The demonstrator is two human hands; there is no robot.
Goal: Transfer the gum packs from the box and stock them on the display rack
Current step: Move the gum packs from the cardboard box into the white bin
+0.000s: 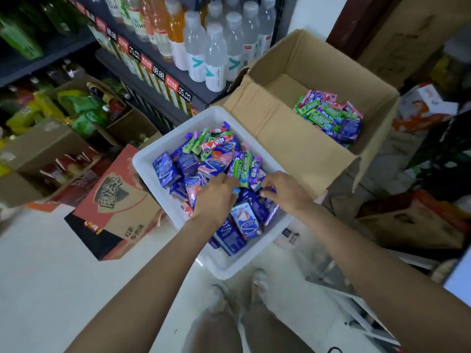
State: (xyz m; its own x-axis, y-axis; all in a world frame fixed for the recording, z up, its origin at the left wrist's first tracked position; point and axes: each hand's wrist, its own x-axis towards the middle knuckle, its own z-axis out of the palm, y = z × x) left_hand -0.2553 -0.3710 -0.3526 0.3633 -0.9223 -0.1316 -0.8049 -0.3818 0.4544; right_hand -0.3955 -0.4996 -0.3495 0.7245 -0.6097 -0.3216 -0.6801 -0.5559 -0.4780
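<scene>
Both hands dig in the white bin (150, 159): left hand (216, 197) grasping loose gum packs (216, 159), right hand (285, 191) pinching a purple pack (267, 191). An overfull grab could spill packs.

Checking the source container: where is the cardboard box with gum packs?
The cardboard box sits upper right, directly behind the white bin, right of the drinks shelf.

white bin (153, 159), purple gum packs (165, 171), brown box (293, 138)

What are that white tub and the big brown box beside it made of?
The white rectangular tub looks like smooth moulded plastic, slightly glossy with rounded rims. The open brown box appears to be matte corrugated cardboard: it has creased fold lines and bent flaps.
</scene>
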